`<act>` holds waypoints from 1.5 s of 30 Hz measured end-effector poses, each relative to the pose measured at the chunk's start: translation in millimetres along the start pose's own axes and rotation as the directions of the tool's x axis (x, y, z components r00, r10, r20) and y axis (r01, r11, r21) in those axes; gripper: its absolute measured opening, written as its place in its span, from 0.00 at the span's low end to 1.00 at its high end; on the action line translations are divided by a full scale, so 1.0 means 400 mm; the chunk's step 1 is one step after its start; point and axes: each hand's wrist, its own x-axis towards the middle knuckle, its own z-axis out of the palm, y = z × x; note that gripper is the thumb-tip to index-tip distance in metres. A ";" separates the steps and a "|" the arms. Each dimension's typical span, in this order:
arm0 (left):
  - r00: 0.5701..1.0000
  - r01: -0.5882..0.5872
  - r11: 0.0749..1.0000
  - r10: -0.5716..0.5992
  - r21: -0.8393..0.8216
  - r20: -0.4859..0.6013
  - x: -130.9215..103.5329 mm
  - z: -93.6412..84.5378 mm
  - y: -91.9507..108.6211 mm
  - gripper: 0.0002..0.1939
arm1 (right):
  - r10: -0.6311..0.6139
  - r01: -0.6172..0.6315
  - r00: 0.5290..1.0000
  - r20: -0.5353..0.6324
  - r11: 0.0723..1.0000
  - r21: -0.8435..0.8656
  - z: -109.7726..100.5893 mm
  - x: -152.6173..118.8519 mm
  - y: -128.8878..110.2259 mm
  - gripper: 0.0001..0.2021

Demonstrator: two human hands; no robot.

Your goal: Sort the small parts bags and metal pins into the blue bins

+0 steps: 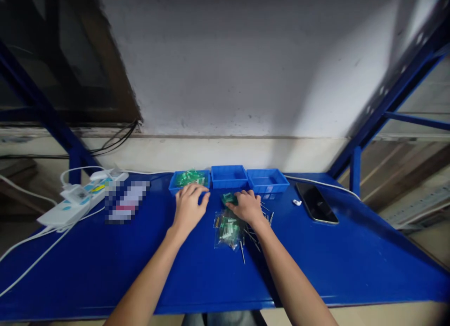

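Observation:
My left hand (190,205) is held just in front of the left blue bin (172,185), fingers curved, thumb apart, with nothing visible in it. Green pieces in clear plastic (191,177) fill that bin. My right hand (248,205) is over a loose pile, its thumb and fingers closing at the edge of a small green packet (228,198); its fingertips are partly hidden. Below it lies a clear plastic bag (228,232) with green and pale pieces inside. Several thin metal pins or screws (242,252) are scattered around and under my right hand.
A middle blue bin (229,177) and a right blue bin (267,181) stand against the wall. To the right are a white earbud (297,202) and a phone (317,203). A white power strip (72,206) with cables and a blurred packet (128,202) lie left on the blue table (333,265).

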 end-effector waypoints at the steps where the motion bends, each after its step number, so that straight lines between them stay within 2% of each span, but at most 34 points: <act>1: 0.999 -0.015 0.998 0.017 -0.066 0.029 -0.018 0.014 0.010 0.08 | -0.002 0.002 1.000 -0.017 1.000 -0.011 0.006 -0.001 -0.008 0.19; 3: 0.996 -0.018 0.981 0.034 -0.193 0.081 -0.042 0.035 0.022 0.09 | -0.006 0.005 0.995 -0.099 1.000 -0.016 0.014 -0.003 -0.021 0.16; 5: 0.993 0.029 0.958 0.005 -0.285 0.118 -0.052 0.051 0.024 0.11 | -0.023 0.025 0.983 -0.181 1.000 0.007 0.020 0.000 -0.026 0.13; 8: 0.982 0.118 0.930 -0.057 -0.348 0.180 -0.053 0.063 0.019 0.11 | -0.042 0.060 0.985 -0.165 0.993 0.105 0.028 0.010 -0.018 0.13; 12: 0.978 0.139 0.912 -0.065 -0.386 0.198 -0.054 0.061 0.020 0.11 | 0.066 -0.024 0.992 -0.108 0.936 0.350 0.022 0.024 0.009 0.24; 13: 0.978 0.147 0.899 -0.069 -0.412 0.198 -0.054 0.058 0.023 0.12 | 0.089 -0.029 0.988 -0.128 0.913 0.406 0.015 0.025 0.014 0.25; 15: 0.969 0.206 0.838 -0.101 -0.506 0.227 -0.054 0.051 0.032 0.13 | 0.077 0.046 0.969 -0.234 0.877 0.479 -0.003 0.019 0.015 0.18; 17: 0.932 0.348 0.684 -0.178 -0.641 0.317 -0.050 0.044 0.041 0.17 | -0.022 0.228 0.918 -0.395 0.846 0.482 -0.022 0.006 0.004 0.10; 20: 0.819 0.572 0.279 -0.253 -0.772 0.515 -0.038 0.034 0.045 0.25 | -0.256 0.506 0.796 -0.549 0.779 0.371 -0.034 -0.022 -0.032 0.09; 21: 0.794 0.596 0.166 -0.268 -0.786 0.545 -0.034 0.032 0.041 0.25 | -0.328 0.566 0.762 -0.559 0.757 0.326 -0.032 -0.031 -0.046 0.09; 22: 0.786 0.592 0.096 -0.288 -0.800 0.547 -0.030 0.029 0.036 0.23 | -0.384 0.603 0.740 -0.553 0.743 0.291 -0.027 -0.038 -0.059 0.10; 23: 0.791 0.569 0.077 -0.322 -0.819 0.520 -0.027 0.028 0.029 0.20 | -0.420 0.620 0.734 -0.534 0.735 0.274 -0.020 -0.044 -0.071 0.12; 24: 0.805 0.536 0.113 -0.367 -0.837 0.466 -0.026 0.026 0.021 0.18 | -0.429 0.617 0.746 -0.510 0.733 0.286 -0.012 -0.048 -0.081 0.13; 25: 0.824 0.499 0.199 -0.410 -0.844 0.391 -0.026 0.025 0.014 0.15 | -0.412 0.595 0.774 -0.482 0.732 0.331 -0.004 -0.049 -0.089 0.13; 27: 0.888 0.395 0.472 -0.416 -0.788 0.196 -0.030 0.025 0.003 0.12 | -0.292 0.476 0.871 -0.394 0.699 0.534 0.012 -0.045 -0.100 0.12; 28: 0.927 0.319 0.620 -0.362 -0.717 0.100 -0.034 0.025 0.001 0.11 | -0.213 0.376 0.925 -0.315 0.635 0.674 0.019 -0.040 -0.103 0.11; 30: 0.985 0.131 0.839 -0.172 -0.528 -0.028 -0.043 0.026 0.004 0.11 | -0.082 0.137 0.990 -0.113 0.406 0.904 0.028 -0.031 -0.107 0.13; 32: 0.999 -0.034 0.934 0.019 -0.357 -0.046 -0.050 0.026 0.012 0.13 | 0.009 -0.037 0.999 0.036 0.185 0.982 0.033 -0.023 -0.106 0.19; 33: 0.996 -0.085 0.956 0.079 -0.282 -0.031 -0.052 0.025 0.015 0.14 | 0.057 -0.067 0.997 0.060 0.131 0.989 0.034 -0.021 -0.105 0.19; 34: 0.994 -0.105 0.972 0.105 -0.210 -0.014 -0.052 0.024 0.016 0.14 | 0.112 -0.065 0.992 0.052 0.118 0.991 0.033 -0.020 -0.103 0.18; 35: 0.995 -0.096 0.986 0.096 -0.139 -0.005 -0.051 0.023 0.014 0.15 | 0.169 -0.037 0.985 0.014 0.134 0.990 0.031 -0.021 -0.100 0.18; 37: 1.000 0.000 1.000 0.000 -0.008 -0.022 -0.046 0.020 0.000 0.17 | 0.265 0.074 0.956 -0.130 0.212 0.974 0.021 -0.022 -0.093 0.17; 40: 0.984 0.168 0.981 -0.161 0.097 -0.078 -0.035 0.021 -0.039 0.17 | 0.345 0.274 0.840 -0.419 0.398 0.876 -0.011 -0.016 -0.090 0.17; 43: 0.973 0.221 0.970 -0.211 0.104 -0.094 -0.025 0.029 -0.068 0.14 | 0.288 0.413 0.678 -0.676 0.612 0.675 -0.051 0.015 -0.119 0.10; 45: 0.972 0.212 0.974 -0.203 0.073 -0.115 -0.022 0.033 -0.071 0.13 | 0.161 0.476 0.597 -0.786 0.718 0.508 -0.067 0.047 -0.156 0.08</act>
